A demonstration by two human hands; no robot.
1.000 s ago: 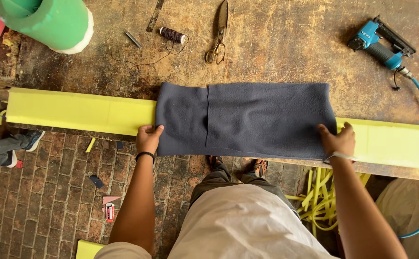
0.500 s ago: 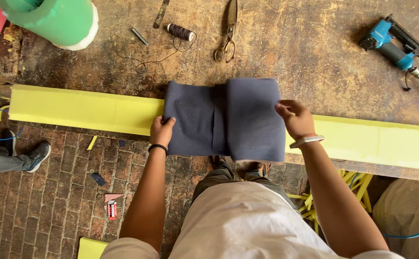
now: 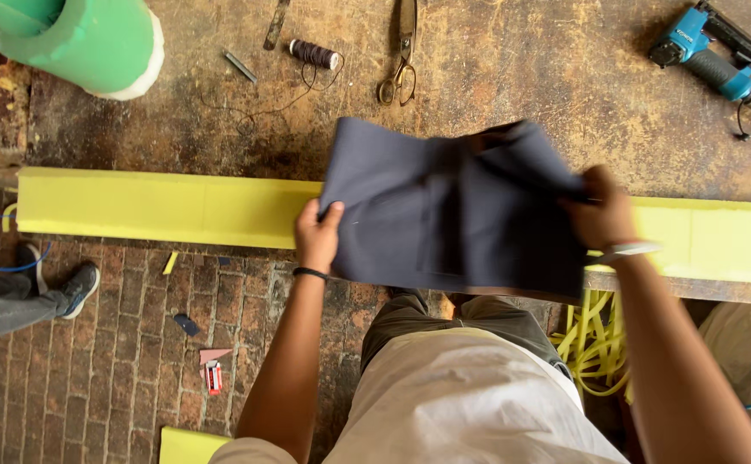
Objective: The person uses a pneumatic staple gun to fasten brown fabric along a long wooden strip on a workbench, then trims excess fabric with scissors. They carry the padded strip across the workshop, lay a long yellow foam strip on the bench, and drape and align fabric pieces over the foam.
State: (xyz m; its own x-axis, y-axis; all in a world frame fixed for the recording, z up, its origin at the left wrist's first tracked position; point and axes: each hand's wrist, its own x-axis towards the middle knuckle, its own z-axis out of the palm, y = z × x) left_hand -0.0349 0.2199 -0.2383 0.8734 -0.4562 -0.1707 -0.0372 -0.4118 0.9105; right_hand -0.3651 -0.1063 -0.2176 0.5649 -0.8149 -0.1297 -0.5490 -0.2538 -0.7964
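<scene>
A dark grey-blue piece of fabric point(image 3: 444, 206) is lifted off the workbench, folded over on itself. My left hand point(image 3: 317, 236) pinches its left edge. My right hand point(image 3: 600, 209) grips its right side, with a pale band on the wrist. Under the fabric a long yellow foam strip point(image 3: 161, 208) lies along the near edge of the worn wooden workbench point(image 3: 521, 86), running left and right past both hands.
At the back of the bench lie scissors point(image 3: 401, 53), a spool of dark thread point(image 3: 313, 53), a green roll point(image 3: 83, 39) and a blue pneumatic stapler point(image 3: 714, 56) with a hose. Another person's shoe point(image 3: 75, 288) is on the brick floor at left. Yellow strips point(image 3: 594, 344) hang below the bench.
The fabric lay spread flat over the foam strip. My right hand folded its right side leftward, and now both hands have lifted the folded fabric off the strip.
</scene>
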